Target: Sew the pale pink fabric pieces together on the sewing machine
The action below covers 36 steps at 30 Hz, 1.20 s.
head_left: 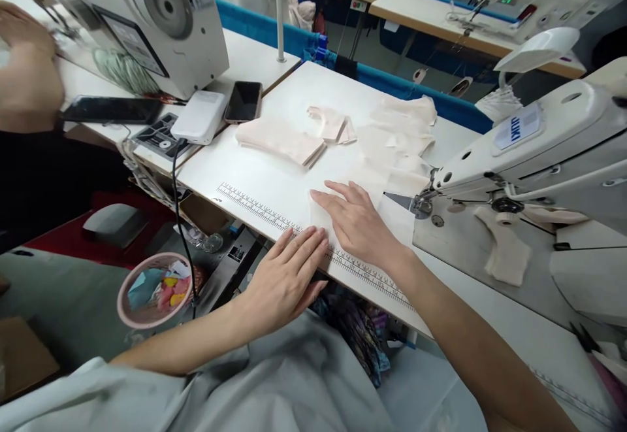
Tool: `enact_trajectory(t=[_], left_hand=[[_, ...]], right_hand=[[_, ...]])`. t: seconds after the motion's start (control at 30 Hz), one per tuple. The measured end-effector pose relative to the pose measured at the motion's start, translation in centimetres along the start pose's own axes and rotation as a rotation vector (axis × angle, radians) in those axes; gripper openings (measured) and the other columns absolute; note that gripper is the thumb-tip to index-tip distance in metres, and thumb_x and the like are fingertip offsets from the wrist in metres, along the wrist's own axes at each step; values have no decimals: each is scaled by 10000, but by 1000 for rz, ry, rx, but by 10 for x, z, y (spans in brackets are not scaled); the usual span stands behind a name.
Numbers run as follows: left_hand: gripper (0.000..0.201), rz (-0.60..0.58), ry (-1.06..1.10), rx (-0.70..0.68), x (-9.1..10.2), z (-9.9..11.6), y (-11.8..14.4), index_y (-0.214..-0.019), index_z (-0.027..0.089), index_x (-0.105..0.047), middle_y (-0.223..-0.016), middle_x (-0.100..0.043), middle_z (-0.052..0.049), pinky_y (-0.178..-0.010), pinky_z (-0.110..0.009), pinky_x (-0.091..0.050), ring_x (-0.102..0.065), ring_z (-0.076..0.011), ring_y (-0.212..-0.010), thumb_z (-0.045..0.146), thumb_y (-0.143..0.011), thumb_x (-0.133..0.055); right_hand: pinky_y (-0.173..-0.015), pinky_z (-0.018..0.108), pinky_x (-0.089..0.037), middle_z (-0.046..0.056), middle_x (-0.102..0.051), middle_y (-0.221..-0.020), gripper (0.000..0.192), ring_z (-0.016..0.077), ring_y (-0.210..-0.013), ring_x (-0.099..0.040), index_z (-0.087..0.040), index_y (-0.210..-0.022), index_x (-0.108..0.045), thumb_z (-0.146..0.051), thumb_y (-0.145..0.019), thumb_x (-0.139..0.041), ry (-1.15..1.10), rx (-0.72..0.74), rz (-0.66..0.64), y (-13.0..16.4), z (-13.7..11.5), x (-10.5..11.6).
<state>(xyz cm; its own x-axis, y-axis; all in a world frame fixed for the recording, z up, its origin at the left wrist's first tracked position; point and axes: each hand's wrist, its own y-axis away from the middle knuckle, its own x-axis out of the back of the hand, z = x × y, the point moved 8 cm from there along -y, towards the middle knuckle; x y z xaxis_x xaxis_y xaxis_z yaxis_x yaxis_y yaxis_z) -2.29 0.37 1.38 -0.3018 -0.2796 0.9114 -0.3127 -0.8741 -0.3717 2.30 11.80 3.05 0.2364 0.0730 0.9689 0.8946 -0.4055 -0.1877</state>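
My left hand [290, 274] lies with fingers stretched out at the table's front edge, over the printed ruler scale [255, 208]. Beside it, my right hand [361, 228] rests on a pale piece of fabric [320, 217], fingers extended and slightly spread. Most of that piece is covered by the hand. Farther back on the white table are a folded stack of pale pink fabric [279, 141], a smaller folded piece [333, 125] and a loose heap of cut pieces [399, 134]. Neither hand grips anything.
A sewing machine [529, 138] stands at the right, with a curved fabric piece [507, 252] on its bed. Another machine [166, 20], a phone [243, 102] and a white box with a cable [200, 117] are at left. Below stands a pink basket [128, 311]. A co-worker's arm [29, 79] shows far left.
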Motion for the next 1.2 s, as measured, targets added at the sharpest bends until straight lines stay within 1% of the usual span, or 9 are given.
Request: enact_trajectory(t=[0.1,0.23,0.47,0.53,0.63,0.7,0.8,0.93,1.2], left_hand=[[513,-12,-27,23,-3,-12,-2,-1422,96,-426,-1474,-460,-121,-1213,-436,-185,-392,-256,-1395,374,-991,-423],[483,-11,-28,17,3,-29,3,-1428,141,-429,-1463,-480,-92,-1213,-421,-187,-427,-233,-1374,358,-997,-421],[412,-39,-5,-51,15,-51,1,-1386,162,-468,-1400,-551,-85,-1189,-457,-242,-475,-224,-1335,301,-1000,-430],[394,-14,0,-48,21,-53,1,-1353,147,-496,-1348,-594,-96,-1147,-471,-315,-506,-246,-1295,289,-988,-456],[358,63,-9,-3,30,-50,2,-1274,104,-549,-1242,-648,-126,-971,-420,-481,-589,-262,-1119,251,-948,-522],[362,97,-12,24,32,-44,3,-1266,93,-547,-1225,-650,-136,-898,-396,-515,-600,-255,-1038,234,-933,-538],[440,78,-31,74,25,-38,3,-1332,85,-490,-1316,-593,-154,-955,-419,-498,-561,-280,-1146,283,-941,-522],[520,19,-62,106,11,-37,4,-1395,75,-433,-1434,-497,-158,-1100,-452,-393,-436,-291,-1339,368,-967,-466],[482,-2,-73,116,7,-44,7,-1382,113,-480,-1454,-493,-93,-1162,-441,-288,-435,-252,-1354,394,-999,-402]], right_hand=[[-1164,521,-198,71,-546,-1408,527,253,-1384,-349,-114,-1417,-434,-68,-897,-365,70,-25,-38,-6,2,-8],[-1165,508,-182,72,-581,-1370,517,242,-1356,-382,-112,-1420,-433,-73,-909,-368,155,-41,-17,-9,3,-9],[-1161,507,-202,73,-618,-1320,522,237,-1339,-406,-117,-1389,-474,-52,-881,-373,115,-60,38,-10,7,-8],[-1159,499,-222,73,-623,-1314,520,229,-1334,-415,-119,-1361,-504,-39,-862,-379,74,-67,73,-8,10,-7],[-1156,496,-236,56,-624,-1315,507,228,-1318,-437,-134,-1306,-555,-28,-837,-392,28,-54,139,-4,13,-3],[-1153,496,-245,45,-622,-1318,495,230,-1310,-446,-151,-1273,-581,-27,-830,-399,17,-37,170,-2,12,-1],[-1153,495,-253,38,-622,-1318,489,230,-1307,-447,-167,-1257,-595,-30,-829,-402,25,-22,180,-2,9,0],[-1164,497,-236,41,-594,-1357,499,229,-1334,-415,-167,-1296,-575,-42,-846,-399,57,-28,138,-6,6,-3],[-1164,549,-182,37,-458,-1486,460,273,-1394,-327,-171,-1379,-505,-156,-930,-408,159,-36,7,-17,2,-16]])
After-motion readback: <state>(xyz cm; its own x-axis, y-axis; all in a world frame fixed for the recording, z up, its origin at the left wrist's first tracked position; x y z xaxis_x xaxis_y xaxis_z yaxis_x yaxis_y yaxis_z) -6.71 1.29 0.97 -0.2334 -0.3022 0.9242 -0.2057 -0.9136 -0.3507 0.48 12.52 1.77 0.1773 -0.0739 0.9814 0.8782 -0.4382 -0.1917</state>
